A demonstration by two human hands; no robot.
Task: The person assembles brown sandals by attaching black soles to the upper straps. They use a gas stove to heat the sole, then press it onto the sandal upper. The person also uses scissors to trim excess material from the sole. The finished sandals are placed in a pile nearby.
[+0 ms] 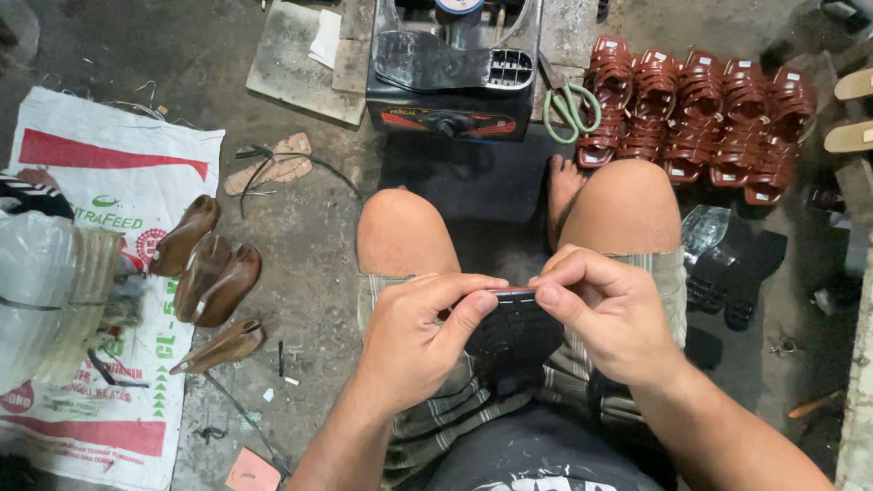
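Note:
I sit with my knees apart and hold a black ribbed shoe sole (515, 335) over my lap, tread side up. My left hand (416, 338) grips its left edge, thumb pressed on the tread near the top. My right hand (607, 309) pinches the sole's top edge between thumb and forefinger. A thin reddish strip shows along that top edge between my fingertips.
Several brown sandal uppers (700, 109) lie in rows at the back right. A black machine (452, 73) stands ahead, green-handled scissors (568, 107) beside it. Brown wooden shoe lasts (211, 273) lie on a white sack (118, 182) at left. Black soles (732, 273) lie at right.

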